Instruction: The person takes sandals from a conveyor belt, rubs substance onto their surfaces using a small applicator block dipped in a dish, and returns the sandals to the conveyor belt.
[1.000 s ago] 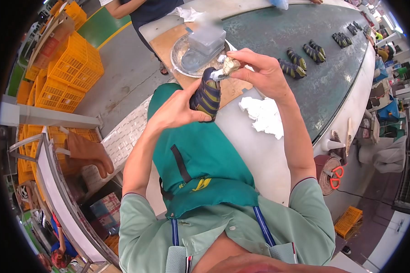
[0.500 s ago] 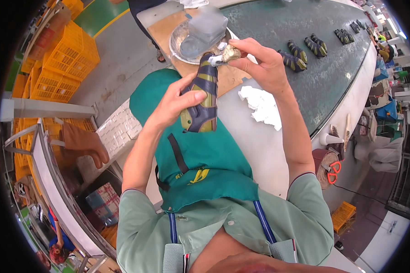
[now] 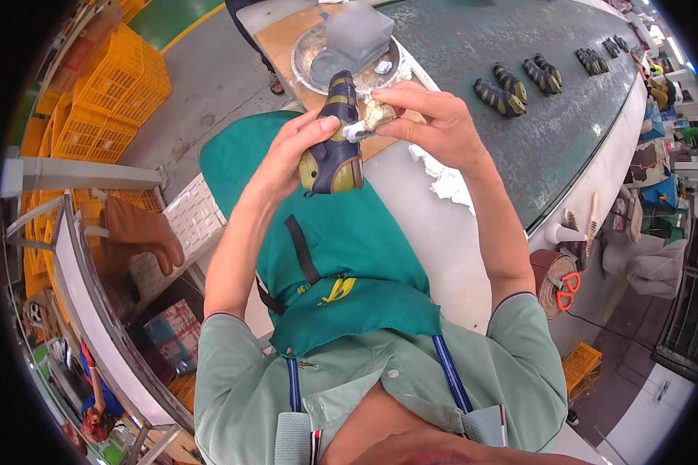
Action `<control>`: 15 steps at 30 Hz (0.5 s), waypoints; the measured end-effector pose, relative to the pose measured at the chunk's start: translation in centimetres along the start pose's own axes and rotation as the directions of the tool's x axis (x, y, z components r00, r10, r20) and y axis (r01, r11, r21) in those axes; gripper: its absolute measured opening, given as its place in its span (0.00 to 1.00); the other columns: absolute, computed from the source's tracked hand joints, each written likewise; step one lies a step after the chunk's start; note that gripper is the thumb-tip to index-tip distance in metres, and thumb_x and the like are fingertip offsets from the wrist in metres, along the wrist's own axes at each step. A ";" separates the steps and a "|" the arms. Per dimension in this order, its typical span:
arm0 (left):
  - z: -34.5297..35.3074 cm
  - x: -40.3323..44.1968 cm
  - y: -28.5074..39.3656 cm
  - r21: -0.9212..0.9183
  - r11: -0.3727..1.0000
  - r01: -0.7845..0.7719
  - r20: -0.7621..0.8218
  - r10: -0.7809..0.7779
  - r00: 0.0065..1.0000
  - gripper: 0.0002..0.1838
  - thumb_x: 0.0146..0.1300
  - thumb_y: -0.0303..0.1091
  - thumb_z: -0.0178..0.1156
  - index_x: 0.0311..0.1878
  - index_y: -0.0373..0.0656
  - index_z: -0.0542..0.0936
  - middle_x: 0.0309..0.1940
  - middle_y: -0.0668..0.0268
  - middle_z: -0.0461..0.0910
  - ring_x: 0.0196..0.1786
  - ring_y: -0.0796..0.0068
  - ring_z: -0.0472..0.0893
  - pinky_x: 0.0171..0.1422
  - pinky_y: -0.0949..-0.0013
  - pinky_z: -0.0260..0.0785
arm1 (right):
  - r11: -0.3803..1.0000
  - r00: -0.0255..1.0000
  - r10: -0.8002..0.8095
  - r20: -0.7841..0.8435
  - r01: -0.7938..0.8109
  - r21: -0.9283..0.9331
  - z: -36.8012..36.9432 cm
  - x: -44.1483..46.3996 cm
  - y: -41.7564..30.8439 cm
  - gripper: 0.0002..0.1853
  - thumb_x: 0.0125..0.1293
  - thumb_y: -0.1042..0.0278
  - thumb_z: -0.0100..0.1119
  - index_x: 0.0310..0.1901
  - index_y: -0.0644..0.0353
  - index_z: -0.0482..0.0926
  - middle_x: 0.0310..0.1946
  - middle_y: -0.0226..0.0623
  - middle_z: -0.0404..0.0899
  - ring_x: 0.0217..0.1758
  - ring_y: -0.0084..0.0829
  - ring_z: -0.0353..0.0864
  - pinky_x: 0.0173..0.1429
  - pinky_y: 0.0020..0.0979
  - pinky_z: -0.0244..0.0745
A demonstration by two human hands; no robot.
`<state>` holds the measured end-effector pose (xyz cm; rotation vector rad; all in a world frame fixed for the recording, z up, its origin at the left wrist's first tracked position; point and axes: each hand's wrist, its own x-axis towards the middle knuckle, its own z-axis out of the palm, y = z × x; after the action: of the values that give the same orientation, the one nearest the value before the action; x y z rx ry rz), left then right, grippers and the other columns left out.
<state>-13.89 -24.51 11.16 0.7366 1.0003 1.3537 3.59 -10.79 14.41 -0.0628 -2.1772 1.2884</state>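
Note:
A navy and olive striped shoe (image 3: 338, 159) is held by my left hand (image 3: 296, 149), its toe pointing away from me. My right hand (image 3: 430, 120) pinches a crumpled cream-coloured wad (image 3: 378, 115) between thumb and fingers. A whitish tip (image 3: 355, 132) at the wad's left end touches the shoe's right side. Just beyond the shoe, a round metal tray (image 3: 306, 58) holds a clear plastic container (image 3: 355, 39) and small white scraps. White crumpled cloth or paper (image 3: 445, 183) lies below my right forearm.
Several similar shoes (image 3: 501, 98) stand on the dark green table (image 3: 442, 46). Toward the right are a white cone (image 3: 563, 234), a brush (image 3: 592, 225), a brown roll (image 3: 547, 283) and orange-handled scissors (image 3: 568, 291). Yellow crates (image 3: 124, 85) and brown boots (image 3: 138, 229) are left.
The shoe has turned in my left hand from upright strap side to a view of its heel and side. My right hand has shifted slightly down and left with the wad.

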 end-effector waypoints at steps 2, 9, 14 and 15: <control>0.1 -0.2 0.0 -0.004 1.000 0.005 -0.004 -0.005 1.000 0.25 0.60 0.45 0.55 0.52 0.33 0.70 0.37 0.62 0.77 0.36 0.79 0.78 0.41 0.76 0.71 | 0.999 1.000 -0.023 0.015 0.022 0.031 0.2 -0.1 -0.3 0.20 0.52 0.78 0.64 0.50 0.60 0.77 0.34 0.32 0.77 0.34 0.22 0.73 0.37 0.23 0.68; 0.2 -0.5 -0.1 -0.028 0.998 0.059 -0.070 -0.060 0.996 0.24 0.60 0.46 0.56 0.49 0.34 0.72 0.36 0.63 0.78 0.35 0.79 0.78 0.40 0.76 0.72 | 0.999 1.000 -0.008 0.005 0.008 0.052 0.3 -0.5 -0.3 0.22 0.47 0.80 0.66 0.48 0.66 0.77 0.36 0.37 0.78 0.36 0.26 0.73 0.41 0.25 0.69; -0.4 -0.1 -0.4 -0.046 0.993 0.109 -0.126 -0.114 0.985 0.22 0.60 0.47 0.57 0.46 0.36 0.73 0.35 0.64 0.78 0.34 0.80 0.79 0.37 0.76 0.73 | 0.999 0.998 -0.042 0.050 0.044 -0.028 0.0 -0.9 -0.7 0.22 0.46 0.81 0.66 0.47 0.67 0.77 0.37 0.38 0.78 0.37 0.28 0.74 0.42 0.27 0.69; -0.3 0.0 -0.4 -0.052 0.990 0.131 -0.158 -0.137 0.978 0.21 0.60 0.47 0.57 0.45 0.37 0.74 0.35 0.64 0.78 0.33 0.79 0.79 0.36 0.76 0.74 | 0.999 0.998 -0.044 0.049 0.046 -0.029 -0.1 -1.1 -0.6 0.22 0.46 0.81 0.66 0.47 0.67 0.77 0.37 0.38 0.78 0.37 0.28 0.74 0.42 0.27 0.69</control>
<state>-14.04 -24.61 10.70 0.5253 1.1262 1.3270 4.72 -11.42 14.36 0.0054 -2.2263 1.2443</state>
